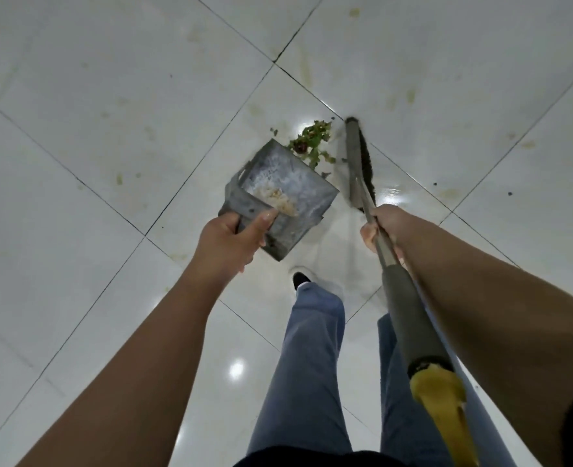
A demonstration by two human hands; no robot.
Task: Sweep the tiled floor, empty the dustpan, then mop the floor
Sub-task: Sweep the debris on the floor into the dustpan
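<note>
My left hand [234,237] grips the rear edge of a grey metal dustpan [288,187], thumb on top. The pan's open mouth points toward a small pile of green leafy debris [312,143] on the white tiled floor [110,112]. Pale crumbs lie inside the pan near my thumb. My right hand [384,227] grips the grey handle of a broom [359,156]. Its dark-bristled head stands on the floor just right of the debris. The handle's thicker grey grip and yellow end [440,396] run back under my right forearm.
Yellowish stains and a few dark specks [435,184] dot the tiles around the pile. My legs in blue trousers [312,348] and one dark shoe [300,279] stand directly below the dustpan. Dark grout lines cross the glossy floor.
</note>
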